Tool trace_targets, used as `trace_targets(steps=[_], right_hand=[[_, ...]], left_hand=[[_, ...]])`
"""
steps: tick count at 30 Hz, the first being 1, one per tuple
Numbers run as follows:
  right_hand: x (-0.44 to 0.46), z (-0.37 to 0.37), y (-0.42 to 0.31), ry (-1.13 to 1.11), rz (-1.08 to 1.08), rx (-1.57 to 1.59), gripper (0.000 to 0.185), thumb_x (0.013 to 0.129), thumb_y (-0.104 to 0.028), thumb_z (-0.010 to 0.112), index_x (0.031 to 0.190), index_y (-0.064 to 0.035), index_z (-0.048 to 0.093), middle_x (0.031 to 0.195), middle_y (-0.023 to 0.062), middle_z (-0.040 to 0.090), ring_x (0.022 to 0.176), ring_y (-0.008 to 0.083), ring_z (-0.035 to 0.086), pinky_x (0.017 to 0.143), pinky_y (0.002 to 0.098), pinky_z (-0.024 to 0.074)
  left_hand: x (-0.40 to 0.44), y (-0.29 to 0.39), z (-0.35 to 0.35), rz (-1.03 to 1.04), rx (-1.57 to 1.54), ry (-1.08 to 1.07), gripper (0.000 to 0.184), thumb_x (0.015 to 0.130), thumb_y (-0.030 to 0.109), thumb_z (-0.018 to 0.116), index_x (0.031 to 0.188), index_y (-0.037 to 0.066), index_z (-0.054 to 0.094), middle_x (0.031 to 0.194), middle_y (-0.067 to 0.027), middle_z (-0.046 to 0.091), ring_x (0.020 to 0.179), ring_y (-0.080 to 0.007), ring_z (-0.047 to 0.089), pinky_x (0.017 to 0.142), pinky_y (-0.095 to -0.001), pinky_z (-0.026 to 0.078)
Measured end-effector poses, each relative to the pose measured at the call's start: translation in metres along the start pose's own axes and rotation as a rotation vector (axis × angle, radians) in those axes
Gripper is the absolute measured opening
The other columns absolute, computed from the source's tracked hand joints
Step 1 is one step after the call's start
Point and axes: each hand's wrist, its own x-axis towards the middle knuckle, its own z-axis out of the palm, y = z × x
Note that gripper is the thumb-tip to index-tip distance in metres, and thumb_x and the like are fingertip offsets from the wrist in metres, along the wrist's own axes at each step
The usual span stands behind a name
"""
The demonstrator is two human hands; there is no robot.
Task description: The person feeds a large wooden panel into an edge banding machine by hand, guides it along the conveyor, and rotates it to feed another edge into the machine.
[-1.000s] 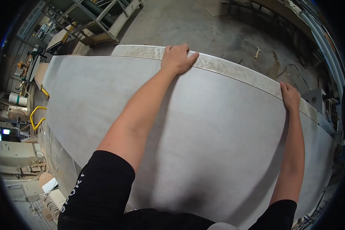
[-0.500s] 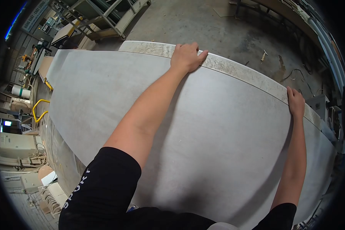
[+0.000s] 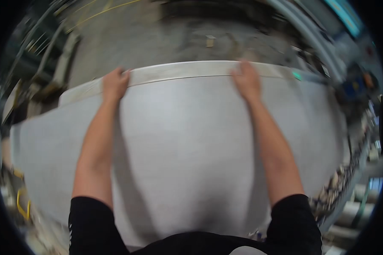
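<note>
Floor space beyond pale edge strip

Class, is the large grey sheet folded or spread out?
Spread out: the sheet shows one broad surface, reaching sideways past the left hand and right hand.

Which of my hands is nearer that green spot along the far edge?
Your right hand. It is at the pale strip on the green spot's side; your left hand is farther off, toward the strip's other end.
</note>
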Motion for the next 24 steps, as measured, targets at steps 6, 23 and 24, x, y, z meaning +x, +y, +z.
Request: trace_targets(steps=[6,23,24], right_hand=[[-0.086,-0.051,-0.068,-0.257,0.056,-0.09,0.067,0.09,-0.047,0.057,0.143,-0.0093,0.044,0.149,0.0211,0.039,0.136,0.0367,0.038,0.114,0.0489,0.0282],[-0.29,-0.172,-0.198,-0.435,-0.089,0.001,0.06,0.093,-0.048,0.05,0.142,-0.0131,0.046,0.15,0.0165,0.038,0.136,0.034,0.036,0.117,0.051,0.0211],[-0.291,-0.173,-0.198,-0.425,-0.095,0.004,0.06,0.093,-0.048,0.05,0.142,-0.0131,0.046,0.15,0.0165,0.038,0.136,0.034,0.036,0.117,0.051,0.0211]], left_hand=[[-0.001,-0.001,-0.001,0.085,0.054,0.104,0.042,0.09,0.043,0.057,0.09,0.002,0.066,0.091,-0.019,0.068,0.089,-0.0395,0.063,0.079,-0.0474,0.046],[-0.117,0.059,-0.007,0.339,0.066,0.226,0.024,0.091,0.028,0.057,0.101,0.008,0.064,0.103,-0.0126,0.065,0.098,-0.0327,0.06,0.085,-0.0464,0.044],[-0.136,0.067,-0.012,0.369,0.0,0.207,0.021,0.09,0.027,0.058,0.095,0.007,0.064,0.099,-0.0127,0.065,0.095,-0.0333,0.059,0.083,-0.0466,0.044]])
